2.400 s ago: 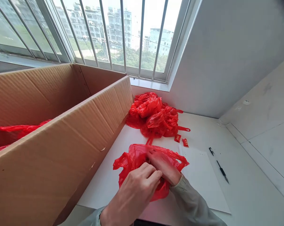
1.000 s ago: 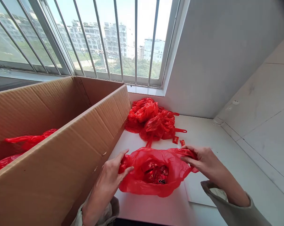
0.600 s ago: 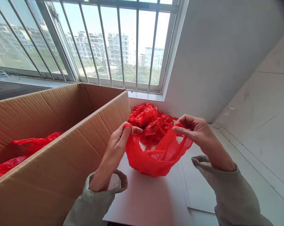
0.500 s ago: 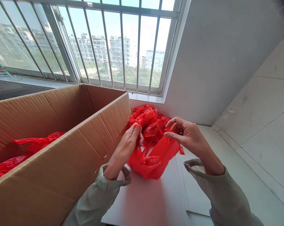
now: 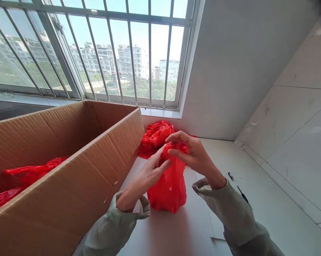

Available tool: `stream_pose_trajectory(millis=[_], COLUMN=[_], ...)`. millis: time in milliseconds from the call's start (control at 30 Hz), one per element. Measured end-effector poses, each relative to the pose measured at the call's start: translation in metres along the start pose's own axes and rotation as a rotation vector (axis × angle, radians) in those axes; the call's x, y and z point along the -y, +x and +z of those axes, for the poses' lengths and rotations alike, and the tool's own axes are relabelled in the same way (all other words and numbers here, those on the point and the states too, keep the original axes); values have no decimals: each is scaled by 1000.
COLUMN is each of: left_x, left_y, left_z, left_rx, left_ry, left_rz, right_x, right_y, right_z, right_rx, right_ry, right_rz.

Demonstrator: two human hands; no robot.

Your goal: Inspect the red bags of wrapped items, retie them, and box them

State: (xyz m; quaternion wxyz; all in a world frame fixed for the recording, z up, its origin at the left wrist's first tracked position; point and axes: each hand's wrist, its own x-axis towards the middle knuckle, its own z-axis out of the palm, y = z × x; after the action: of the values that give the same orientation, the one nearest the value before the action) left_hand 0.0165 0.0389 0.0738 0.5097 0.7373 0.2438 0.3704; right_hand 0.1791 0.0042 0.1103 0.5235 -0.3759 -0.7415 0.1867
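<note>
A red plastic bag [image 5: 169, 193] stands upright on the white tabletop in front of me, its top bunched up. My left hand [image 5: 150, 172] is on the left side of the bunched top, its thumb and fingers closing on the film. From the right, my right hand [image 5: 191, 153] curls its fingers and thumb around the same gathered top. Parts of the fingertips are hidden in the red folds. Just behind the bag lies a heap of crumpled red plastic bags [image 5: 156, 135].
A large open cardboard box [image 5: 96, 167] stands on the left with red plastic bags [image 5: 30, 174] inside. Pens [image 5: 242, 193] lie on the white tabletop [image 5: 272, 213] at right. A barred window [image 5: 118, 60] and grey wall [image 5: 229, 71] rise behind.
My hands have come together at the bag's top, the right one moving left. The bag's wide mouth is now gathered and it stands taller. Pens have come into view at right.
</note>
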Motion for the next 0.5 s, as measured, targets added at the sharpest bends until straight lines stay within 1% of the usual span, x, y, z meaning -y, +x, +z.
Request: stream_pose_trajectory(millis=[67, 100, 133, 167, 233, 300, 333, 367, 400, 433, 500], left_x=[8, 15, 22, 30, 47, 62, 69, 74, 78, 80, 80], left_y=[-1, -4, -10, -16, -33, -49, -55, -59, -61, -60, -54], left_z=[-6, -10, -14, -19, -29, -38, -40, -42, -42, -40, -32], left_rx=[-70, -101, -131, -153, -179, -122, -69, -12, 42, 90, 92], left_ry=[-59, -75, -74, -65, -45, -66, -59, -46, -20, 19, 159], left_rz=[-27, -48, -74, -94, -99, -43, -23, 0, 18, 28, 39], right_x=[-17, -28, -39, -50, -71, -86, -90, -91, -88, -84, -73], right_y=[-6, -13, -22, -34, -61, -87, -97, -105, -109, -110, -105], right_z=[0, -1, -2, -4, -8, -9, -8, -7, -4, 0, 11], right_rx=[-106, -127, -110, -59, 124, 312, 372, 404, 413, 394, 296], right_ry=[189, 285, 364, 415, 454, 436, 419, 405, 395, 388, 401], right_rz=[79, 122, 164, 208, 299, 393, 430, 454, 464, 467, 448])
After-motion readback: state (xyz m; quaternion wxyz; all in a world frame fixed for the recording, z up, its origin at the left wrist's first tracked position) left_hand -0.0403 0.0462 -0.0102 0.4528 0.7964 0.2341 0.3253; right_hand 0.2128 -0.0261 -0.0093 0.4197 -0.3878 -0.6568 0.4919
